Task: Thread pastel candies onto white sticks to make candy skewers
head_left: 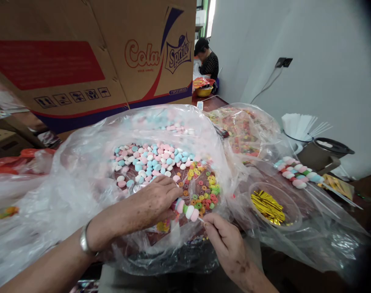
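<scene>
1. Nearest me, the right hand has thumb and fingertips clamped on a thin white stick, just below its candies. A firm pinch here should keep the stick from turning.
2. The short row of pink, white and green candies lies on that stick, between the two hands, over the open plastic. Light, straight pressure along the stick would probably spare the pieces from cracking.
3. The left hand, below a silver metal bangle, bends over the row's other end; I cannot tell whether its fingertips close on a piece.
4. Just beyond lie small multicoloured candy rings, then pastel disc candies, within crumpled clear plastic.
5. To the right, shiny gold strips fill a clear round dish.
6. Farther back stand a printed brown cardboard box and a seated co-worker.
</scene>
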Demonstrator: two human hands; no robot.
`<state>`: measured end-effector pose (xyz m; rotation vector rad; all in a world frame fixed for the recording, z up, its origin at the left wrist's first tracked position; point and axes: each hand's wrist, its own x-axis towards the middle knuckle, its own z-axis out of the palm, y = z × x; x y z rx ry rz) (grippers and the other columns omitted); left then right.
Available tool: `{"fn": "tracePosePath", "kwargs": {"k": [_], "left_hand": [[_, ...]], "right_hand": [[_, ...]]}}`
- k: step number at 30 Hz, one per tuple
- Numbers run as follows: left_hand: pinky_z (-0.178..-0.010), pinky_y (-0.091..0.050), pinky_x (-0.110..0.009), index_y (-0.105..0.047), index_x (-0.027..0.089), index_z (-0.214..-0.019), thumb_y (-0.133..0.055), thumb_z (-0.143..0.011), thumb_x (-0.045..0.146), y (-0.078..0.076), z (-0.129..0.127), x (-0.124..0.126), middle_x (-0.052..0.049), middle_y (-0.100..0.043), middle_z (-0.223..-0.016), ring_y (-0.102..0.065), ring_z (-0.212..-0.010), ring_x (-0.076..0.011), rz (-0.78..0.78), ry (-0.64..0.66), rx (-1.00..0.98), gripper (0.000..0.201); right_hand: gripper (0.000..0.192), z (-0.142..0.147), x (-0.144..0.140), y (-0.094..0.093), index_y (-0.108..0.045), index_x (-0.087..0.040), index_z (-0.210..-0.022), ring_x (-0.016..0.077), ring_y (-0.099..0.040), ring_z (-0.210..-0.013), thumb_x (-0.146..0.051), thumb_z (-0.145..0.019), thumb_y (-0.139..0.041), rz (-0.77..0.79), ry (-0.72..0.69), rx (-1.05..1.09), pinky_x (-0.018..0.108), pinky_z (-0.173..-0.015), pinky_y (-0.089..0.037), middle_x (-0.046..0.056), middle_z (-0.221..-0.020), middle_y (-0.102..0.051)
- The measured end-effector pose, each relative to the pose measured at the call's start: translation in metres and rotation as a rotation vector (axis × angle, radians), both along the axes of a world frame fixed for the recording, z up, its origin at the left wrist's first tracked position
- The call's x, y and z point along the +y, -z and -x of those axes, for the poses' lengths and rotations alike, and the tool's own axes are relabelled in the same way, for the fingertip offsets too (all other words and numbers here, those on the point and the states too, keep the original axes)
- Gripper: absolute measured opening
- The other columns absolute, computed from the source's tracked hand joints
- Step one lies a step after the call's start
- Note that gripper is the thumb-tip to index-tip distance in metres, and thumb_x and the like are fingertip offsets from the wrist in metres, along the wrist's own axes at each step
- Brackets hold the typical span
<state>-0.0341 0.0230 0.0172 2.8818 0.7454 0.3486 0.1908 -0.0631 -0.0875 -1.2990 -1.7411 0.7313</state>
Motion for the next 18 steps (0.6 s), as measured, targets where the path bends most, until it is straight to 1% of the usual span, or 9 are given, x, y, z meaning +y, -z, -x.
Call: {"fn": "tracePosePath", "kwargs": {"k": [2,3,5,6,8,10,11,14,18], "left_hand": [[-0.096,-0.045,-0.042,-0.052,0.017,-0.125,-0.059,-0.095,0.023,-0.011,0.000,-0.014,-0.013,-0.064,-0.116,-0.057,-0.109,-0.0264,-0.078,-0.047,-0.158,0.031],[-0.095,-0.045,-0.041,-0.051,0.018,-0.126,-0.057,-0.096,0.020,-0.014,0.001,-0.023,-0.013,-0.065,-0.115,-0.057,-0.108,-0.0253,-0.118,-0.093,-0.272,0.031],[-0.082,-0.047,-0.034,-0.058,0.022,-0.113,-0.055,-0.094,0.013,-0.016,0.003,-0.044,-0.005,-0.066,-0.094,-0.059,-0.088,-0.0203,-0.131,-0.202,-0.480,0.021],[-0.076,-0.046,-0.031,-0.061,0.023,-0.102,-0.054,-0.094,0.013,-0.014,0.005,-0.053,-0.001,-0.063,-0.081,-0.058,-0.077,-0.0182,-0.099,-0.299,-0.540,0.015],[-0.062,-0.041,-0.027,-0.062,0.024,-0.081,-0.054,-0.095,0.022,-0.004,0.007,-0.065,0.003,-0.057,-0.067,-0.052,-0.063,-0.0152,0.092,-0.549,-0.599,0.017],[-0.058,-0.040,-0.026,-0.062,0.022,-0.072,-0.055,-0.094,0.038,0.011,0.009,-0.066,0.002,-0.057,-0.065,-0.053,-0.061,-0.0152,0.389,-0.765,-0.665,0.028],[-0.059,-0.040,-0.026,-0.062,0.021,-0.071,-0.056,-0.093,0.045,0.019,0.010,-0.064,0.002,-0.058,-0.065,-0.054,-0.063,-0.0159,0.533,-0.828,-0.715,0.033],[-0.061,-0.042,-0.027,-0.062,0.019,-0.071,-0.055,-0.088,0.056,0.037,0.010,-0.050,0.000,-0.060,-0.064,-0.053,-0.064,-0.0165,0.804,-0.897,-0.865,0.042],[-0.060,-0.040,-0.027,-0.060,0.019,-0.066,-0.057,-0.085,0.052,0.048,0.010,-0.040,0.000,-0.060,-0.061,-0.050,-0.061,-0.0156,0.855,-0.913,-0.878,0.039]], "right_hand": [[0.026,0.000,0.001,-0.002,-0.059,-0.020,-0.083,0.0112,-0.049,-0.057,-0.031,-0.098,-0.041,0.104,0.018,0.105,0.021,-0.055,-0.039,-0.004,-0.064,-0.052],[0.027,0.000,0.002,-0.003,-0.059,-0.020,-0.082,0.0113,-0.046,-0.056,-0.034,-0.098,-0.042,0.158,0.023,0.159,0.021,-0.054,-0.037,-0.004,-0.063,-0.049],[0.029,0.001,0.002,-0.005,-0.059,-0.020,-0.080,0.0113,-0.040,-0.055,-0.039,-0.097,-0.044,0.258,0.030,0.269,0.022,-0.051,-0.034,-0.004,-0.061,-0.043],[0.030,0.002,0.001,-0.006,-0.059,-0.020,-0.079,0.0112,-0.038,-0.055,-0.041,-0.096,-0.045,0.293,0.032,0.321,0.022,-0.051,-0.033,-0.005,-0.060,-0.041],[0.033,0.004,0.001,-0.007,-0.058,-0.019,-0.078,0.0111,-0.035,-0.055,-0.045,-0.095,-0.047,0.343,0.022,0.395,0.022,-0.051,-0.031,-0.005,-0.061,-0.038],[0.034,0.006,0.000,-0.007,-0.058,-0.019,-0.077,0.0109,-0.033,-0.056,-0.047,-0.095,-0.047,0.368,0.006,0.417,0.023,-0.052,-0.031,-0.005,-0.062,-0.038],[0.035,0.007,0.000,-0.008,-0.058,-0.019,-0.078,0.0109,-0.034,-0.057,-0.047,-0.095,-0.047,0.377,-0.002,0.411,0.023,-0.053,-0.031,-0.004,-0.063,-0.039],[0.035,0.007,0.002,-0.010,-0.061,-0.018,-0.079,0.0111,-0.035,-0.056,-0.048,-0.093,-0.050,0.369,0.024,0.389,0.022,-0.052,-0.032,-0.004,-0.062,-0.041],[0.033,-0.001,0.005,-0.015,-0.063,-0.019,-0.077,0.0108,-0.033,-0.053,-0.049,-0.089,-0.055,0.315,0.155,0.376,0.022,-0.046,-0.030,-0.004,-0.058,-0.041]]}}
